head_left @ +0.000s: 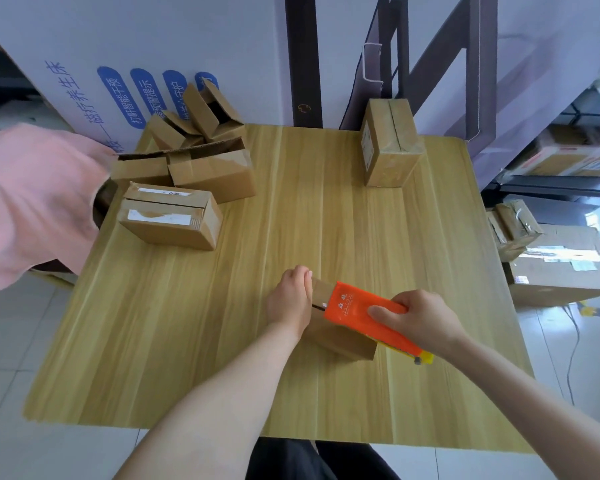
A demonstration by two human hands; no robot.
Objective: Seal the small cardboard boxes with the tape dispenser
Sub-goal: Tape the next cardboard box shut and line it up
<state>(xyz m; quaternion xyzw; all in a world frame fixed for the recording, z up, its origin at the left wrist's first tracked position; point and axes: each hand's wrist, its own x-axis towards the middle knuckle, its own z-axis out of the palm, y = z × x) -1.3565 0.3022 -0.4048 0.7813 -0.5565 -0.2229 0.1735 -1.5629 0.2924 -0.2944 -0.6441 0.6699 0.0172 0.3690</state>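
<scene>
Small cardboard box (340,341) sits near-centre on the wooden worktop (187,323). Left grip (288,299) holds its left end, fingers curled over the far edge. Right grip (420,317) is wrapped tight round the orange tape dispenser (357,306), which lies across the box top, angled toward near right. Far left: pile of boxes (201,133) w/ flaps open, & a labelled box (170,216) just nearer, flaps down. Far right: lone box (388,150), well apart from the rest.
</scene>
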